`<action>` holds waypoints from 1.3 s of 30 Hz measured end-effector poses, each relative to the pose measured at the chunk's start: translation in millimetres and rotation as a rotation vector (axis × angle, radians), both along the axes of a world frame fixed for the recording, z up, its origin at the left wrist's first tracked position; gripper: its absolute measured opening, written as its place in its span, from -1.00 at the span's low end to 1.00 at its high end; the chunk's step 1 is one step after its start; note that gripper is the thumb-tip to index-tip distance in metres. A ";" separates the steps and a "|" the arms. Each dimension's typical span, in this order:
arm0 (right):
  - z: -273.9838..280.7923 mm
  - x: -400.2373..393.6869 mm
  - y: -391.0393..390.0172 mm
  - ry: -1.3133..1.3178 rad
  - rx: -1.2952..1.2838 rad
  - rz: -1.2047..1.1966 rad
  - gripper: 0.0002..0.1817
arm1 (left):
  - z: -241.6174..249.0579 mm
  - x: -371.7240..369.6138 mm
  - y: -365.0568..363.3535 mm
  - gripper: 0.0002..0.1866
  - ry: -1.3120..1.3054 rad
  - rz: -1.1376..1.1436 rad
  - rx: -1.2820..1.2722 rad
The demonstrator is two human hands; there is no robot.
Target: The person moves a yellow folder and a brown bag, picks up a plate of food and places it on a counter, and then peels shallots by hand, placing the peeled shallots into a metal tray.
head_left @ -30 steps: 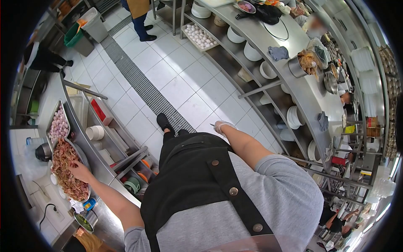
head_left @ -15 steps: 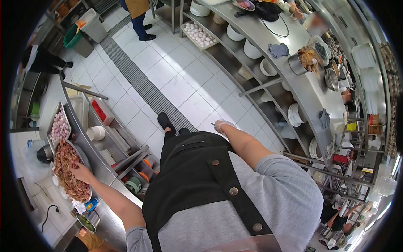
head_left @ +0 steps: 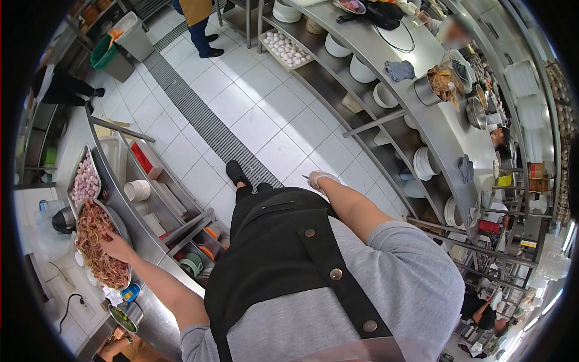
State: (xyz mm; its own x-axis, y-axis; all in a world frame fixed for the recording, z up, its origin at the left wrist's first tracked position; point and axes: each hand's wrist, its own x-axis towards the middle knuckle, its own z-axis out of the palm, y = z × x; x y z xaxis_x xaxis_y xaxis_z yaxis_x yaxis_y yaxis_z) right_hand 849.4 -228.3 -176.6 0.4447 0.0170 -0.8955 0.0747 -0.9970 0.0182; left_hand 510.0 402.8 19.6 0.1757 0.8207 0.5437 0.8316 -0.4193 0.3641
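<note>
On the left, my bare left hand (head_left: 117, 247) is at the edge of a big heap of stringy reddish-brown shreds (head_left: 96, 262) in a metal tray. Its fingers are curled into the heap, and what they grip is hidden. Beyond the heap, a tray of small pinkish-purple onions (head_left: 85, 180) stands on the steel counter. My right hand (head_left: 324, 180), in a clear plastic glove, hangs over the floor in front of my apron. It is closed around a small knife (head_left: 306, 177), of which only the pointed tip shows.
Under the left counter, shelves hold white bowls (head_left: 137, 190) and a red tray (head_left: 142, 160). A pot with green pieces (head_left: 126, 317) stands near a co-worker's arm. Across the aisle, a long steel table (head_left: 416, 130) carries a pot of brown food (head_left: 443, 84); an egg tray (head_left: 286, 50) is below.
My hands stay almost where they were. The co-worker's arm at the lower left has moved closer to the green-filled pot, and a co-worker's hand at the top right has shifted.
</note>
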 end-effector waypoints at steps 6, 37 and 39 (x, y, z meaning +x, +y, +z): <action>8.0 -1.8 2.0 -0.025 0.012 0.181 -0.67 | -0.4 -1.7 2.0 -0.51 0.103 0.019 0.077; 203.9 -59.4 479.4 -0.023 1.123 0.419 -0.62 | 15.2 -3.6 -23.0 -0.73 -0.281 -0.248 -0.161; 199.2 -93.7 525.2 -0.027 1.232 0.579 -0.66 | 4.9 -14.6 -14.2 -0.73 -0.243 -0.281 -0.109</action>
State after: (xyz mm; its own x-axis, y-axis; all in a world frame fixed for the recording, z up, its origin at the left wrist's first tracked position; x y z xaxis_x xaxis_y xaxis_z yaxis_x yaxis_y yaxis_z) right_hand 755.6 296.9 22.6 0.1181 0.9808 -0.1551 0.4984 -0.1937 -0.8450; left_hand 495.4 388.5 24.6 0.2781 0.8141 0.5098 0.5738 -0.5664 0.5916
